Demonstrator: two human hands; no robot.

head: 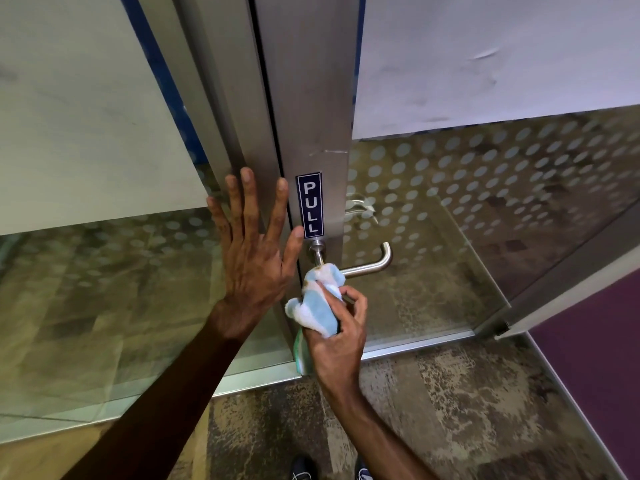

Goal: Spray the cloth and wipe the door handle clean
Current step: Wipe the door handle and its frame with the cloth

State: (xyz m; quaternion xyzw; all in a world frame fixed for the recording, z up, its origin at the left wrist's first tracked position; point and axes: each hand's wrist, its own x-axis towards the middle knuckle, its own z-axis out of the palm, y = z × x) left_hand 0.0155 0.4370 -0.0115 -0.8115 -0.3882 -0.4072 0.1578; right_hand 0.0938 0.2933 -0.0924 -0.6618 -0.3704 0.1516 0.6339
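Note:
A steel lever door handle [375,263] juts from the metal door stile below a blue PULL sign [310,205]. My right hand [337,336] grips a bunched light-blue and white cloth [320,299], whose upper end presses on the handle's shaft near its base. My left hand [254,258] lies flat with fingers spread against the door frame just left of the handle, holding nothing. No spray bottle is in view.
The glass door [450,209] with a frosted dot pattern stands to the right, white sheets covering its upper part. A glass side panel [104,271] is at left. Mottled carpet [467,410] lies below, purple flooring at far right. My shoes show at the bottom edge.

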